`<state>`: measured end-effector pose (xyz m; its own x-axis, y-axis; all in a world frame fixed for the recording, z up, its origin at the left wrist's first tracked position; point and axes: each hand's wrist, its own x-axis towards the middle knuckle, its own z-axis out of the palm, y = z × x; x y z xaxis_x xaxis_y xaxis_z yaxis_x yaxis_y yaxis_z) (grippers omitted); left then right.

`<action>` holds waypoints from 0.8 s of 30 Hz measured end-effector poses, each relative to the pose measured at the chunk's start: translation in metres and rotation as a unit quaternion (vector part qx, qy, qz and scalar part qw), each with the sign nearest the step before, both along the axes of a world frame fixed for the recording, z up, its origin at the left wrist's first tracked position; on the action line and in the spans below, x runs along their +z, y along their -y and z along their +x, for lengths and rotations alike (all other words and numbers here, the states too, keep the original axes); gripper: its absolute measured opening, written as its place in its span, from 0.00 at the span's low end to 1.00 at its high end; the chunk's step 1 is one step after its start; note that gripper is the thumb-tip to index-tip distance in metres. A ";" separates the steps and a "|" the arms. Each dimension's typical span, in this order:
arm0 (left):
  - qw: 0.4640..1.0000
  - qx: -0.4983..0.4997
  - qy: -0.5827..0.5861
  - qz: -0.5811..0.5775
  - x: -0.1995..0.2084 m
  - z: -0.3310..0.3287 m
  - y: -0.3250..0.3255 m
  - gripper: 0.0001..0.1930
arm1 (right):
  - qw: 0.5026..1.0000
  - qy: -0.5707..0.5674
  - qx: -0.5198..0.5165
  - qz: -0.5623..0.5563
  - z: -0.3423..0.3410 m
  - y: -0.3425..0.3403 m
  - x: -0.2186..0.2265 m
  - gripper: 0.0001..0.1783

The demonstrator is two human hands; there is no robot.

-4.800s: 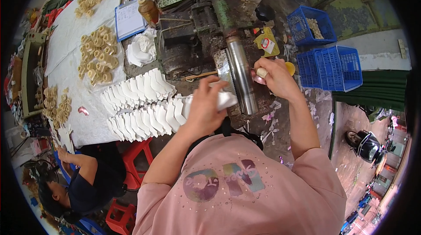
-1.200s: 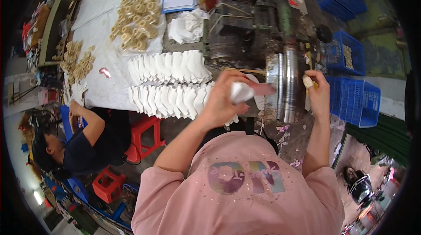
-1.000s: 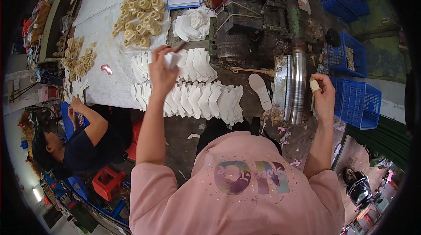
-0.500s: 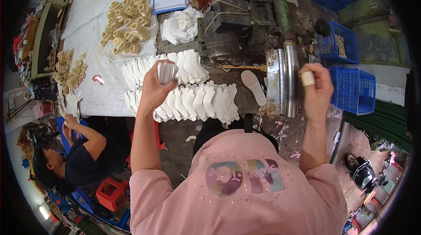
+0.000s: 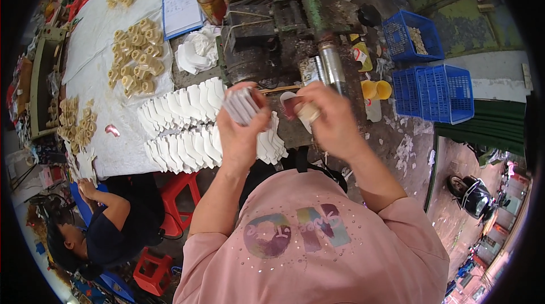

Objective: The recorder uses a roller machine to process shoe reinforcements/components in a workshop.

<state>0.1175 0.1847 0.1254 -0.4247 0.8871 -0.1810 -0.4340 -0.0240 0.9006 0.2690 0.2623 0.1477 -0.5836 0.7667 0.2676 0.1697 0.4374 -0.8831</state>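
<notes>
My left hand (image 5: 237, 142) is closed round a stack of thin whitish pieces (image 5: 240, 106), edges facing up. Close by on its right, my right hand (image 5: 338, 125) is blurred, with a tan wrap (image 5: 309, 112) on one digit. Its fingers seem pinched on a small dark-red flat piece (image 5: 290, 107), too smeared to name. Behind that lies a pale insole-shaped piece (image 5: 284, 97), mostly hidden. Beneath and left of my left hand, curved white pieces stand in two overlapping rows, a far row (image 5: 184, 105) and a near row (image 5: 184, 151).
A machine with a shiny metal roller (image 5: 333, 64) stands beyond my hands. Blue crates (image 5: 434, 94) and yellow cups (image 5: 376, 89) are at right. Tan moulded parts (image 5: 136, 54), a clipboard (image 5: 181, 13) and a brown bottle (image 5: 211, 3) are left. Another person (image 5: 113, 219) sits at lower left.
My right hand has swung left from beside the roller toward my left hand. The left hand, still holding the stack, has moved right and nearer. The whole view has shifted.
</notes>
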 end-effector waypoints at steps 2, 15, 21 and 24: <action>0.997 0.055 -0.018 -0.052 -0.009 -0.006 0.001 0.21 | 0.992 0.117 -0.050 -0.024 0.032 -0.026 0.009 0.05; 0.870 -0.278 -0.405 -0.047 -0.005 0.050 -0.014 0.30 | 0.934 0.350 -0.017 0.075 0.085 -0.054 -0.014 0.06; 0.917 -0.198 -0.346 -0.016 -0.022 0.009 0.002 0.24 | 0.968 0.233 -0.088 -0.003 0.094 -0.059 -0.021 0.08; 0.923 -0.065 -0.370 -0.081 -0.047 -0.056 0.020 0.27 | 0.966 0.233 -0.106 -0.044 0.091 -0.058 -0.020 0.09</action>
<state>0.0616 0.1647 0.0779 -0.3761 0.9264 -0.0185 0.3121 0.1454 0.9389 0.3596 0.3199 0.1279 -0.4521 0.8901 -0.0583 0.6354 0.2754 -0.7214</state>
